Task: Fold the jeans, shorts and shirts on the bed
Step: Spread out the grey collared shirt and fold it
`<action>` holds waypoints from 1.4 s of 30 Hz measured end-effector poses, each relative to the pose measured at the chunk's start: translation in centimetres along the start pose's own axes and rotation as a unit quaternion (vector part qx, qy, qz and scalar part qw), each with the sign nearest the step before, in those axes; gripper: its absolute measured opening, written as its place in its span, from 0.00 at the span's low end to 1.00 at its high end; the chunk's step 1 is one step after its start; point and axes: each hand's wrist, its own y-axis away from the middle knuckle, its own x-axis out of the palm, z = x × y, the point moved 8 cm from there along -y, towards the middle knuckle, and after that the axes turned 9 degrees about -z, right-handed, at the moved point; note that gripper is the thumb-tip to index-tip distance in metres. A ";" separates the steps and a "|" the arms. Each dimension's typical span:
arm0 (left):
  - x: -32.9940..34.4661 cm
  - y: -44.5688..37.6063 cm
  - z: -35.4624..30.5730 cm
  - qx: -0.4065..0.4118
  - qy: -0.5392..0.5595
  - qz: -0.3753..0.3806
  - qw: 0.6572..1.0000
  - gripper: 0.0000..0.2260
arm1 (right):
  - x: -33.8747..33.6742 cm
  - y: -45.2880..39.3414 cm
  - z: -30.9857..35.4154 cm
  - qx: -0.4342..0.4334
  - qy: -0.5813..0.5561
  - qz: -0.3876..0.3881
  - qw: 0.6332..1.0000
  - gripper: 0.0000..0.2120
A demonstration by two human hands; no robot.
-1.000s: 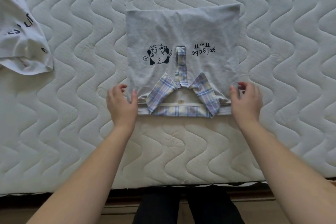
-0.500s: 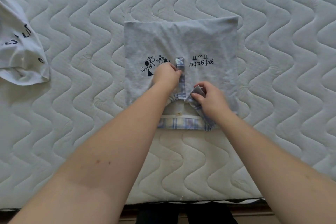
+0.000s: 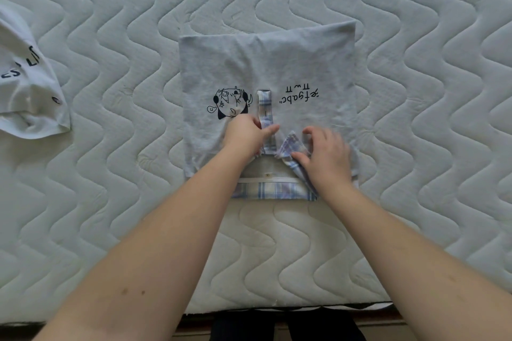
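Grey polo shirt (image 3: 291,63), folded to a rough rectangle, lies flat mid-mattress, collar end toward the person. Print reads upside down from this view: black script looks like "efgabc" (image 3: 299,94) with two small glyph marks above it, not fully legible. Left of the placket, a black cartoon character graphic (image 3: 231,104) with a small speech bubble. Tiny tag (image 3: 267,174) inside the neckband, text too small to read.

Plaid placket (image 3: 264,108) runs down the shirt centre; plaid collar (image 3: 289,144) in blue, lilac and white, collar band along the near edge.

Left hand (image 3: 248,134) rests on the shirt at the base of the placket, fingers curled down, fingertips touching the placket strip; cannot tell whether it pinches the fabric or just presses it. Right hand (image 3: 325,152) sits on the right collar wing, thumb lying on the plaid flap, fingers loosely bent and spread above it, slightly motion-blurred; real grip not clear. Left forearm covers the left collar wing.

White garment (image 3: 30,97) with dark lettering, partial letters "ES LI" readable, lies crumpled at the far left, well apart from the shirt. Quilted wavy-stitch mattress (image 3: 110,202) under everything. Dark trousered legs (image 3: 277,327) at the bed's near edge.
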 end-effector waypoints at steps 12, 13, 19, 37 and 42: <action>-1.4 3.2 0.2 0.100 0.096 -0.143 0.980 0.07 | -3.3 1.7 -9.2 0.188 -0.127 -0.077 0.971 0.22; -1.3 3.4 0.3 0.102 0.109 -0.143 0.978 0.06 | -2.9 2.0 -9.9 0.208 -0.150 -0.054 0.965 0.20; 0.4 6.2 -1.8 0.245 -0.017 -0.140 0.959 0.13 | -1.5 3.0 -11.7 0.206 -0.089 0.075 0.972 0.17; 4.7 4.1 -1.9 0.063 -0.110 -0.004 0.992 0.07 | 0.2 2.4 -12.9 0.198 -0.095 0.178 0.959 0.15; 4.5 3.5 -2.8 0.054 -0.152 0.014 0.987 0.08 | 0.5 2.4 -13.2 0.204 -0.084 0.171 0.960 0.14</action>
